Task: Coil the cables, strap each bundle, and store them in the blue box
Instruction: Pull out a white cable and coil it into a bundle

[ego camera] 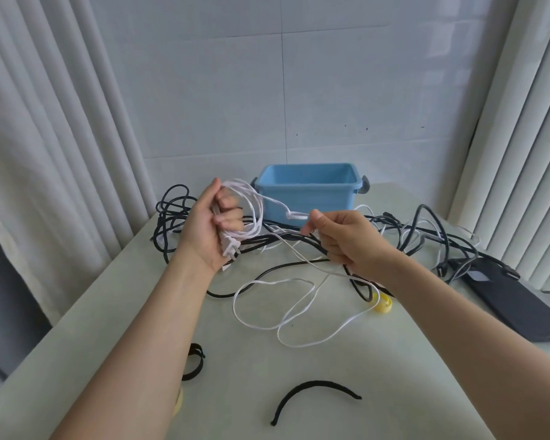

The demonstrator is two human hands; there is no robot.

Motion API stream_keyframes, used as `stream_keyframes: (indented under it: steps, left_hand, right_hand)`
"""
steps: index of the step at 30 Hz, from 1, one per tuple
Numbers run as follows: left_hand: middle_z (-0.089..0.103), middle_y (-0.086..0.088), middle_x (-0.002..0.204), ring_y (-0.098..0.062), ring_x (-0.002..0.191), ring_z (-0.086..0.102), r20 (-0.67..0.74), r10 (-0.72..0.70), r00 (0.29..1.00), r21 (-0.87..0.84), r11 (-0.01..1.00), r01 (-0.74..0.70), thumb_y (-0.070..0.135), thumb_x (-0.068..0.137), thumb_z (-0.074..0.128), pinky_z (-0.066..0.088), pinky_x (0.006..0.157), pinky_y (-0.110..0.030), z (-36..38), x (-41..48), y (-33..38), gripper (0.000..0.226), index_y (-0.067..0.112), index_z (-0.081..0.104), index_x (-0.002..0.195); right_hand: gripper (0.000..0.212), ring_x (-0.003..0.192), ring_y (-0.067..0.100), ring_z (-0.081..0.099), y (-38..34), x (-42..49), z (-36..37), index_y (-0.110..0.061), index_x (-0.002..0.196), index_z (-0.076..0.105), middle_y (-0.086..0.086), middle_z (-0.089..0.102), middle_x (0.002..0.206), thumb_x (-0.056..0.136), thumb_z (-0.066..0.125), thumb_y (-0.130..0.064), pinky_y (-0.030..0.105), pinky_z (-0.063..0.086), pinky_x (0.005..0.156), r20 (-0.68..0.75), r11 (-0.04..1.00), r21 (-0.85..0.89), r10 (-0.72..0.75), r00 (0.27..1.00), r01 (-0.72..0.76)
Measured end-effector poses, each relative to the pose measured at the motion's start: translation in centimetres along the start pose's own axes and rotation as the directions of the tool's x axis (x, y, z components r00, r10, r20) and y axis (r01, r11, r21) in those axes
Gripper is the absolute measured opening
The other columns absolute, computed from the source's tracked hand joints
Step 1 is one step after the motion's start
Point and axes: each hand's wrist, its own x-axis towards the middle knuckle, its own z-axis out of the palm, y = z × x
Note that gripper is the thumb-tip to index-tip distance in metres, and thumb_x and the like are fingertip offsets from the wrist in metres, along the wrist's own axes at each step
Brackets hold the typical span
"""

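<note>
My left hand grips a few loops of a white cable, with its plug hanging below the palm. My right hand pinches the same white cable a little to the right, where a small kink shows. The cable's slack lies in loose loops on the table between my forearms. The blue box stands open behind my hands, with nothing visible inside. Black cables lie tangled around and in front of it. A black strap lies curved near the front edge, and another black strap lies partly under my left forearm.
A small yellow round object lies beside my right wrist. A dark flat device sits at the table's right edge. Curtains hang on both sides and a tiled wall stands behind the pale table.
</note>
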Motion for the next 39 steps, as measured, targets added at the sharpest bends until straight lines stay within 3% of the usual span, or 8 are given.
stream_keyframes:
  steps: [8,11,17,26,29,31,36,39]
  left_hand:
    - [0.063,0.008,0.058,-0.002,0.032,0.033,-0.298,0.181,0.937,-0.101,0.97,-0.219,0.032,0.105,0.046,0.023,0.031,-0.012,-1.7,0.2,0.7,0.038,0.022,0.047,0.068]
    - [0.075,0.002,0.077,-0.002,0.047,0.06,-0.33,0.174,0.928,-0.124,0.966,-0.225,0.034,0.106,0.047,0.038,0.037,-0.011,-0.8,0.1,0.1,0.039,0.022,0.041,0.069]
    - [0.073,-0.009,0.119,-0.031,0.11,0.071,-0.163,0.162,0.973,0.0,0.986,-0.164,0.033,0.106,0.043,0.062,0.074,-0.026,1.0,-0.8,0.1,0.043,0.019,0.037,0.065]
    - [0.056,-0.004,0.146,-0.02,0.146,0.038,-0.089,0.335,0.938,0.279,0.912,-0.299,0.037,0.107,0.039,0.035,0.116,-0.052,2.0,-0.1,0.0,0.041,0.016,0.042,0.072]
    - [0.057,0.006,0.143,-0.006,0.136,0.046,-0.085,0.411,0.908,0.432,0.836,-0.338,0.038,0.107,0.039,0.038,0.109,-0.044,2.1,0.5,-0.4,0.05,-0.008,0.054,0.119]
    - [0.058,0.009,0.119,0.007,0.1,0.055,-0.039,0.457,0.889,0.6,0.722,-0.345,0.04,0.107,0.041,0.041,0.094,-0.032,2.1,0.5,-0.7,0.06,-0.012,0.039,0.137]
    - [0.058,0.003,0.094,-0.002,0.06,0.043,0.262,0.324,0.909,0.888,0.288,-0.359,0.03,0.109,0.04,0.04,0.068,-0.015,2.6,-1.1,-2.0,0.036,0.022,0.072,0.095]
    - [0.07,-0.008,0.084,-0.015,0.068,0.051,0.276,0.086,0.957,0.943,0.17,-0.287,0.045,0.104,0.042,0.043,0.069,-0.031,2.4,-1.3,-2.6,0.044,0.017,0.067,0.082]
  right_hand:
    - [0.04,0.041,0.015,0.025,1.6,1.3,-3.3,-0.007,0.075,0.062,-0.001,0.029,0.048,0.101,0.053,-0.035,0.028,0.024,0.045,-0.511,0.992,-0.022,0.098,0.854,-0.127]
    - [0.037,0.039,0.016,0.029,1.5,1.4,-2.9,-0.005,0.074,0.066,-0.003,0.035,0.042,0.099,0.055,-0.03,0.027,0.03,0.046,-0.538,0.971,-0.14,0.09,0.838,-0.194]
    - [0.019,0.054,0.014,0.042,2.0,1.3,-3.5,-0.003,0.078,0.074,0.003,0.055,0.06,0.088,0.066,-0.016,0.024,0.038,0.052,-0.348,0.761,-0.619,-0.046,0.936,-0.193]
    - [0.012,0.08,0.008,0.065,-2.7,-1.6,0.9,-0.034,0.094,0.076,-0.009,0.072,0.086,0.091,0.066,-0.039,0.027,0.055,0.079,0.288,0.411,-0.887,0.14,0.948,0.209]
    - [0.012,0.075,0.006,0.064,-4.8,-3.3,3.6,-0.031,0.091,0.074,-0.007,0.071,0.08,0.093,0.063,-0.033,0.024,0.055,0.077,0.412,0.423,-0.852,0.181,0.893,0.308]
    - [0.014,0.067,0.007,0.061,-6.0,-4.3,4.9,-0.028,0.091,0.073,-0.006,0.067,0.075,0.095,0.06,-0.028,0.016,0.05,0.065,0.457,0.447,-0.829,0.196,0.868,0.336]
    - [0.018,0.054,0.005,0.042,-8.2,-5.3,5.0,-0.025,0.089,0.07,-0.003,0.052,0.063,0.098,0.055,-0.022,0.018,0.037,0.054,0.486,0.557,-0.747,0.086,0.87,0.363]
    - [0.024,0.05,0.005,0.041,-9.1,-5.2,3.5,-0.025,0.081,0.069,-0.015,0.046,0.051,0.099,0.054,-0.02,0.016,0.034,0.052,0.385,0.566,-0.757,-0.018,0.923,0.327]
